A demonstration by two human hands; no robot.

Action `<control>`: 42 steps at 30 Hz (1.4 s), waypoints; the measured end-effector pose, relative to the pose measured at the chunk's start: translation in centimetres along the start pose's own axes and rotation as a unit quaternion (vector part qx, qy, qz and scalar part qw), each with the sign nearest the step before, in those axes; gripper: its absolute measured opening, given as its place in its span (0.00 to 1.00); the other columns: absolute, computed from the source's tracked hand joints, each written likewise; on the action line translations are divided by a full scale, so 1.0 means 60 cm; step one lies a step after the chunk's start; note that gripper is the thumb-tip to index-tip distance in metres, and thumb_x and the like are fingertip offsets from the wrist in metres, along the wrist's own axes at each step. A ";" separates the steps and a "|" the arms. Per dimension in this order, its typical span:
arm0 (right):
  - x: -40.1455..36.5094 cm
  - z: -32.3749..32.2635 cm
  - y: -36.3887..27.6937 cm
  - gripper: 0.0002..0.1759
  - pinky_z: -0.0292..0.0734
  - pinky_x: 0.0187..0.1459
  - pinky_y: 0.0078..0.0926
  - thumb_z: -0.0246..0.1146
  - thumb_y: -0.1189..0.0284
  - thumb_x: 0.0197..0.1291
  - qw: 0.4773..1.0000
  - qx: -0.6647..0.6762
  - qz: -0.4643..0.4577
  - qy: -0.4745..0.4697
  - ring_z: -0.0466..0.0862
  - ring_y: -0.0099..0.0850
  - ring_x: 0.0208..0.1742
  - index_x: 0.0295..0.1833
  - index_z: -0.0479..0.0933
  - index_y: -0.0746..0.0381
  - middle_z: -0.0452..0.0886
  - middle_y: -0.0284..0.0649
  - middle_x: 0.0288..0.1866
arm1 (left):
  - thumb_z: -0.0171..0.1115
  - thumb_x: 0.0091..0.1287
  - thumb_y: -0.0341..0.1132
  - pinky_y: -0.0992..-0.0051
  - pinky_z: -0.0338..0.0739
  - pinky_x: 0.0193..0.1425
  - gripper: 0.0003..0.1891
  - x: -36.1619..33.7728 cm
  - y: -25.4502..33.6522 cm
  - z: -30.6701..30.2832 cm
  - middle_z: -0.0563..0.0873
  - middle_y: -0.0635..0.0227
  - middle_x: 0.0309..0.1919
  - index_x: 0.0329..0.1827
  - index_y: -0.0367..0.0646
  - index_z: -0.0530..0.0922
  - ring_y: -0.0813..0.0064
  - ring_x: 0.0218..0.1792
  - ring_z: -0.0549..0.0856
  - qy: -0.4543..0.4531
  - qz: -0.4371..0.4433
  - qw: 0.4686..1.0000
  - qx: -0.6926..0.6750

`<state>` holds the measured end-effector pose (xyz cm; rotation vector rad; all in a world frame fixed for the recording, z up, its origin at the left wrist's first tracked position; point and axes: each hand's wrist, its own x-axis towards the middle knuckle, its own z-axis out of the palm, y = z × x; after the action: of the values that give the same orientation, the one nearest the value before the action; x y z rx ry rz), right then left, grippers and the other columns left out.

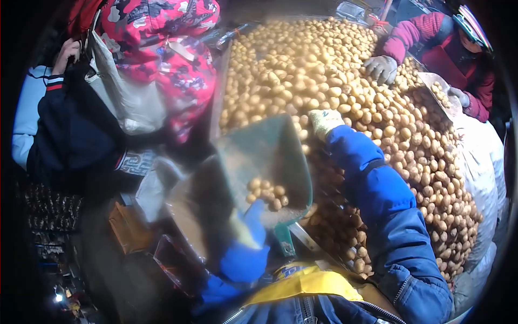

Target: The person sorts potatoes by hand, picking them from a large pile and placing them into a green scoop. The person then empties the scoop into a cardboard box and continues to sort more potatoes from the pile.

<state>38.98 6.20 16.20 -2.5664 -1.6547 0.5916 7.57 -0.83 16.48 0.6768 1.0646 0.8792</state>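
A large green scoop lies tilted in front of me, its handle toward my body. A small cluster of round tan pieces, walnuts or small potatoes, sits in it. My left hand, in a blue and yellow glove, is at the scoop's near left edge beside the cluster; motion smears its fingers. My right hand, in a pale glove, reaches onto the big heap of the same pieces, just right of the scoop's far edge. Its fingertips are hidden, so I cannot see what it holds.
A co-worker in a maroon sleeve has one gloved hand on the heap and another by a pale scoop. Another person in patterned pink clothing stands at the left. White sacks line the right side.
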 end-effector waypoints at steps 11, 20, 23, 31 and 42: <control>0.121 -0.058 0.064 0.17 0.83 0.45 0.34 0.70 0.56 0.65 0.995 0.048 -0.074 -0.041 0.89 0.32 0.42 0.52 0.92 0.54 0.92 0.38 0.40 | 0.58 0.77 0.17 0.67 0.86 0.61 0.18 -0.001 -0.005 -0.006 0.84 0.64 0.53 0.68 0.38 0.75 0.70 0.51 0.86 -0.024 -0.050 0.993 -0.103; -0.126 0.048 0.067 0.21 0.67 0.71 0.64 0.64 0.60 0.68 0.939 -0.207 -0.184 0.204 0.76 0.54 0.73 0.65 0.83 0.46 0.78 0.44 0.73 | 0.33 0.83 0.57 0.62 0.76 0.70 0.34 -0.003 0.008 -0.013 0.84 0.56 0.54 0.69 0.36 0.75 0.65 0.52 0.83 -0.047 -0.095 0.989 -0.106; -0.181 0.047 0.055 0.25 0.67 0.72 0.56 0.62 0.64 0.67 0.988 -0.105 -0.092 0.062 0.74 0.53 0.74 0.70 0.80 0.48 0.77 0.46 0.74 | 0.44 0.88 0.52 0.59 0.71 0.80 0.26 0.038 -0.066 -0.078 0.80 0.58 0.63 0.71 0.38 0.73 0.67 0.65 0.80 -0.067 -0.026 0.997 -0.018; -0.349 0.048 0.066 0.24 0.82 0.55 0.50 0.62 0.74 0.63 0.986 -0.072 -0.146 0.035 0.87 0.52 0.58 0.66 0.81 0.54 0.85 0.44 0.56 | 0.54 0.84 0.30 0.67 0.82 0.68 0.15 0.030 -0.050 -0.051 0.83 0.62 0.58 0.69 0.37 0.75 0.69 0.57 0.85 0.014 -0.010 1.000 -0.019; -0.149 -0.021 0.066 0.36 0.69 0.76 0.53 0.75 0.61 0.60 0.981 -0.022 -0.147 0.123 0.79 0.50 0.73 0.74 0.76 0.52 0.81 0.49 0.72 | 0.63 0.74 0.20 0.62 0.83 0.65 0.20 -0.022 0.030 0.028 0.84 0.63 0.54 0.68 0.40 0.77 0.66 0.56 0.86 0.041 -0.084 0.994 -0.064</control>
<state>39.59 -3.21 19.12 -2.2439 -1.9199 0.2103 8.34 -1.16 19.13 0.4397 1.1107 0.8262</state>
